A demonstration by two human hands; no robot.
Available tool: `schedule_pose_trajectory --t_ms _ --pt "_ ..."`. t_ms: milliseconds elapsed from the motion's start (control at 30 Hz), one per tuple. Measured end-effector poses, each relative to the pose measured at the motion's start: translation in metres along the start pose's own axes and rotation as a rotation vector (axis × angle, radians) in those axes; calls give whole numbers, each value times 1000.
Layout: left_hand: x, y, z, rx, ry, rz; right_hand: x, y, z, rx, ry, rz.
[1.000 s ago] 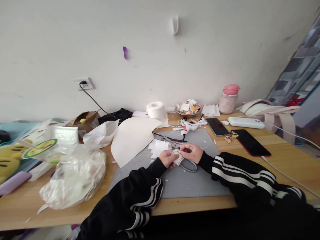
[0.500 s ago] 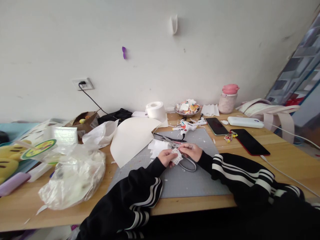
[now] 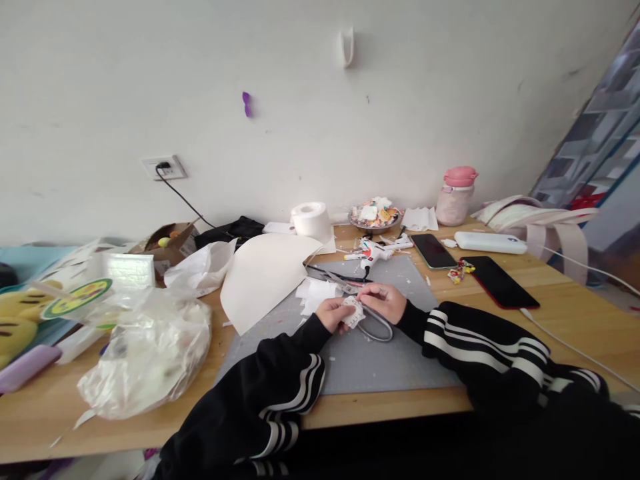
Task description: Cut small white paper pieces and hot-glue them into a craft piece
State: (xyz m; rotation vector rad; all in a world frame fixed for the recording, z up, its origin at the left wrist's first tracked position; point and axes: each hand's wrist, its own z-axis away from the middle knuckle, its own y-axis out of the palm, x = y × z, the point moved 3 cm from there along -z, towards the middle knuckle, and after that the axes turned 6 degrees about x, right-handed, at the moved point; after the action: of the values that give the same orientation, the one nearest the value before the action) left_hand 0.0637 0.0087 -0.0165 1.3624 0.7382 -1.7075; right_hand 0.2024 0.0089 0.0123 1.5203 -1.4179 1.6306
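Note:
My left hand (image 3: 332,315) pinches a small white piece with dark markings (image 3: 354,313), perhaps paper or card, between thumb and fingers. My right hand (image 3: 384,301) is closed in a pinch at the upper right edge of that piece; whatever its fingertips hold is too small to make out. Beneath my hands, scissors (image 3: 379,331) lie on the grey cutting mat (image 3: 385,370), blades pointing away to the left. White paper pieces (image 3: 318,292) lie just beyond my left hand. Farther back is a white glue gun (image 3: 374,253).
A large white sheet (image 3: 267,277) and a clear plastic bag (image 3: 150,363) lie on the left. Behind stand a white roll (image 3: 311,219), a bowl of scraps (image 3: 375,217) and a pink-lidded bottle (image 3: 456,197). Two phones (image 3: 500,283) and a white power bank (image 3: 490,243) are on the right.
My right hand has shifted very slightly at the edge of the white piece, which has turned a little in my left hand. Everything else stays put.

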Motion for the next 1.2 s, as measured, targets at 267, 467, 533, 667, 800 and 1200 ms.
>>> schedule_pose_trajectory --t_ms 267,467,533,667,800,1200 --pt "-1 1 1 0 -14 32 3 0 3 -22 -29 166" --pt "-1 0 0 -13 -35 38 5 -4 7 -43 -93 266" --pt "-1 0 0 -24 -40 45 4 -4 7 -9 -101 288" --pt "-3 0 1 -42 -38 53 0 0 8 -4 -142 343" --pt "-5 -1 3 -42 -30 48 0 3 9 -66 -216 387" --pt "-2 -1 0 -28 -37 51 4 -1 4 -67 -116 175"
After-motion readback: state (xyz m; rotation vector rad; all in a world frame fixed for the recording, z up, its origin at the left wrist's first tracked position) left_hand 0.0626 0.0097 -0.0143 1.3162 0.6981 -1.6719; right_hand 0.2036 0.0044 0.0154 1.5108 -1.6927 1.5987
